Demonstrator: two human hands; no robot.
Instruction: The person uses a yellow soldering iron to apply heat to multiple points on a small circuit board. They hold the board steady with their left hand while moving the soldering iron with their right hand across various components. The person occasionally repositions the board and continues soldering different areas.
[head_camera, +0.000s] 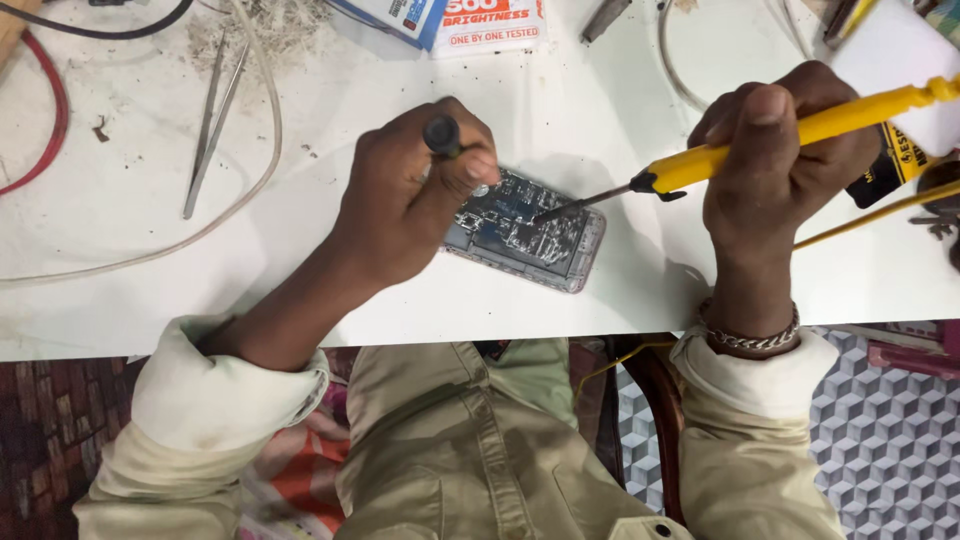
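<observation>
Opened phone (525, 228) (board exposed), yellow soldering iron (800, 130) touching, tweezers (212, 125) apart.

Rolled beige sleeves (230, 385), silver chain bracelet (750, 338)

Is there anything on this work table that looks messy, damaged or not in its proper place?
Yes. A heap of pale fluffy debris lies loose at the table's far edge, beside the tweezers. The opened phone lies askew with its circuit board bare, under the left hand and the soldering iron held by the right hand.
</observation>
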